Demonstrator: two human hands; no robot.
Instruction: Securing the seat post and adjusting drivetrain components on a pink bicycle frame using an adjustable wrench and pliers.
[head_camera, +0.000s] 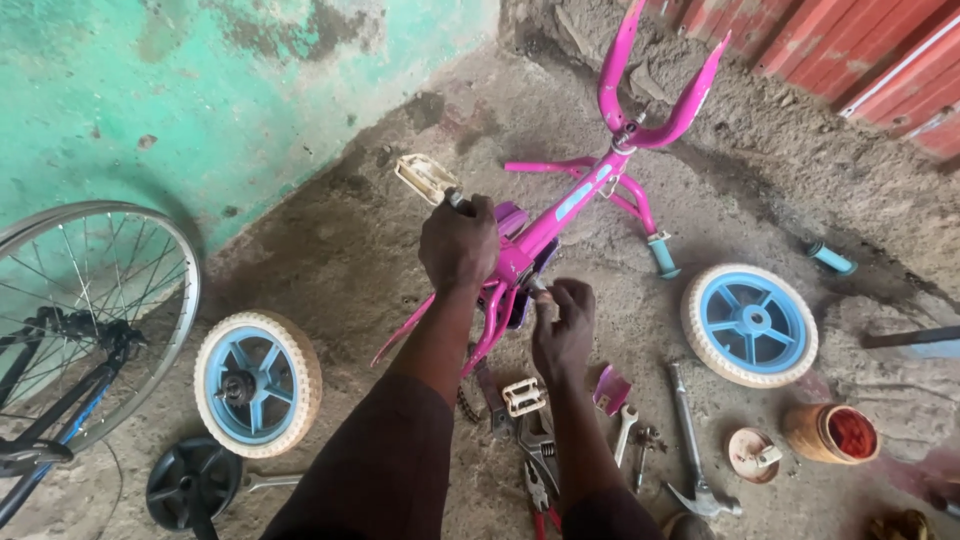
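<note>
My left hand (458, 243) is gripping the crank arm (455, 200) below the cream pedal (425, 177), fingers closed tight, steadying the upturned pink bike frame (545, 232) on the concrete floor (330, 260). My right hand (562, 325) is working at the bottom bracket (535, 288), fingertips pinched loosely there; whether they are holding a part I cannot tell.

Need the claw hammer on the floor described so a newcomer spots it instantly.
Start at the upturned pink bike frame and drop to the tool scatter below the right hand. The claw hammer lies right of the small spanner, under the right-side blue wheel: the longest tool, its forked head nearest the camera.
</note>
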